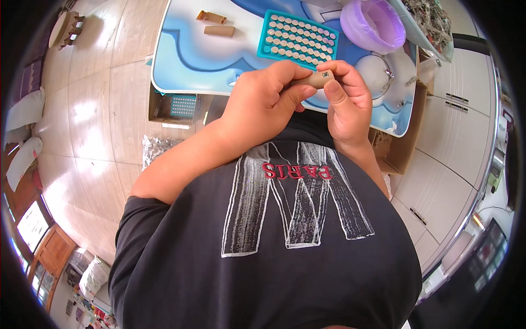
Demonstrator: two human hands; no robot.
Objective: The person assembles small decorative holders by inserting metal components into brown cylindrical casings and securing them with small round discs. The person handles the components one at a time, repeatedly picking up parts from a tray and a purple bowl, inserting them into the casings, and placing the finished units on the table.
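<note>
Both my hands meet above the near edge of the table, around a small tan tube-shaped piece (316,80) with a dark spot near its right end. My left hand (263,98) has its fingers closed on the left part of it. Thumb and fingertips of my right hand (350,101) pinch the right end. Just beyond is a teal tray (262,52) with rows of round, pale-topped pieces. Farther left on the table lie a similar tan piece (219,31) and an orange-brown piece (211,17) that looks hollow.
A purple-lined round bin (350,30) stands right of the tray. Beside it, a clear container (427,24) holds tangled thin bits. A coiled strand (389,74) lies on the blue-and-white table (192,71). Under the table's left side, a box contains another teal tray (183,106). White cabinets (449,131) stand at right.
</note>
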